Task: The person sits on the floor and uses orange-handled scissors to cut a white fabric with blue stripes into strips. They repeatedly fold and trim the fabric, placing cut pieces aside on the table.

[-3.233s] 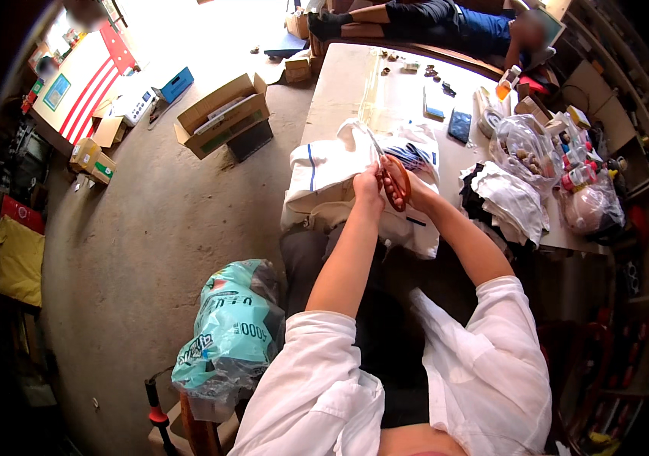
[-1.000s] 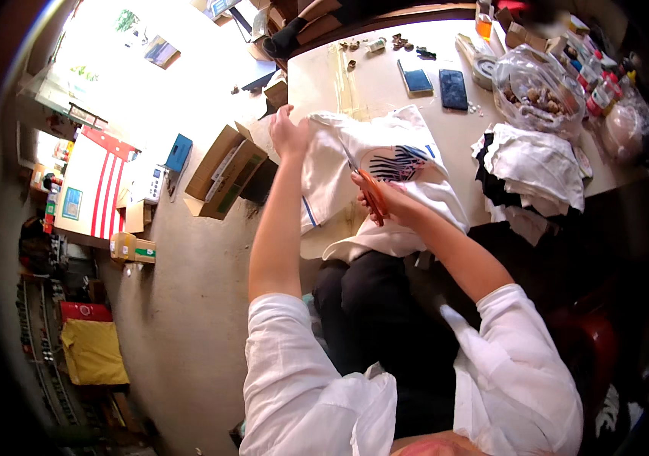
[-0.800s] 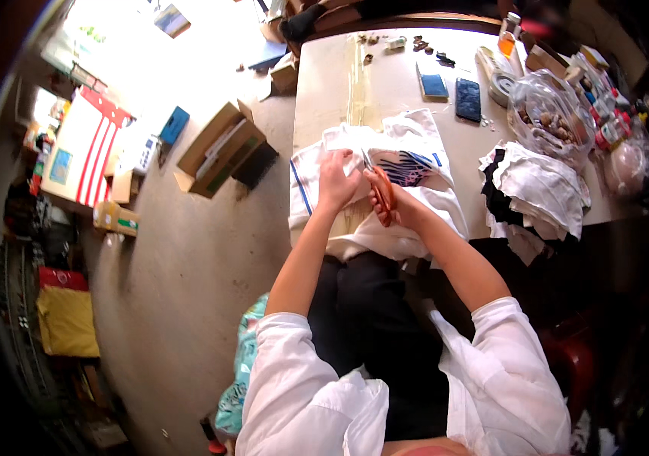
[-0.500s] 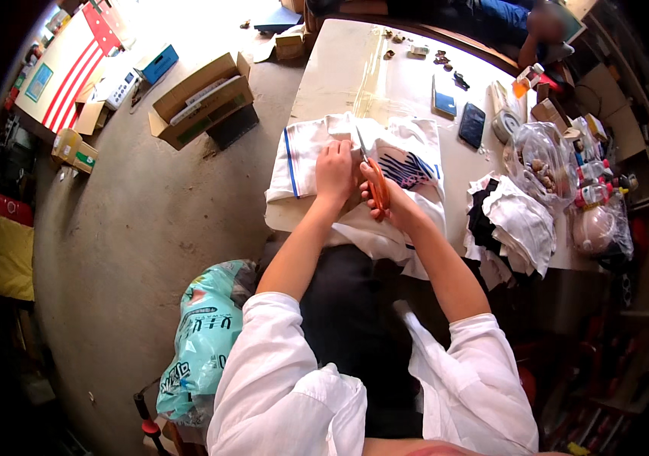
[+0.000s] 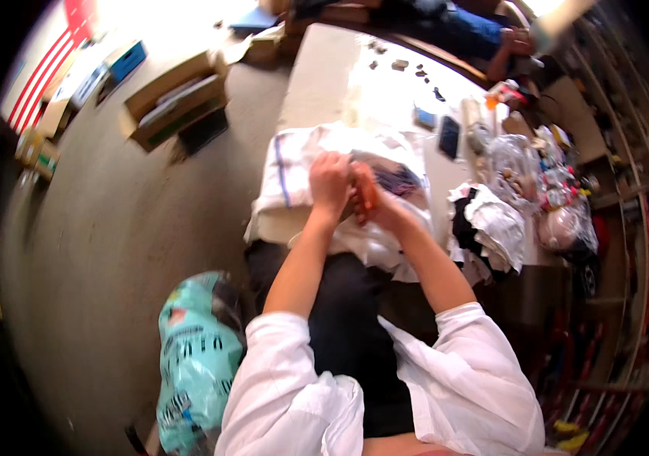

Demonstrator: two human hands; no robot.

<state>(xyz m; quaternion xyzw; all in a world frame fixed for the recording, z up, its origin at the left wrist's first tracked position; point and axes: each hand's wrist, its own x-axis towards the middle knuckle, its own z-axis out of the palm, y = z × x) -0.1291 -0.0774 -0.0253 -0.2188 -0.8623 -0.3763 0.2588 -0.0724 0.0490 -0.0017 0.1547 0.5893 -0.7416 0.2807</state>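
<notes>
A white cloth garment (image 5: 294, 159) with a blue stripe and a dark printed patch is spread over the near end of the table. My left hand (image 5: 330, 182) is closed on the cloth near its middle, fingers bent. Right beside it, my right hand (image 5: 377, 209) grips a pair of scissors by the orange handles (image 5: 366, 188). Motion blurs the picture, and the blades are hidden or smeared, so whether they are apart cannot be made out.
A pile of white and black cloth pieces (image 5: 491, 224) lies right of the garment. Beyond it are plastic bags (image 5: 514, 163) and a dark phone (image 5: 450, 137). A teal bag (image 5: 195, 349) stands left of my legs; an open carton (image 5: 172, 99) is farther left. Someone sits across the table.
The whole view has shifted and blurred as my head moved. My hands stay together on the cloth; the scissor blade that showed between them is now out of sight.
</notes>
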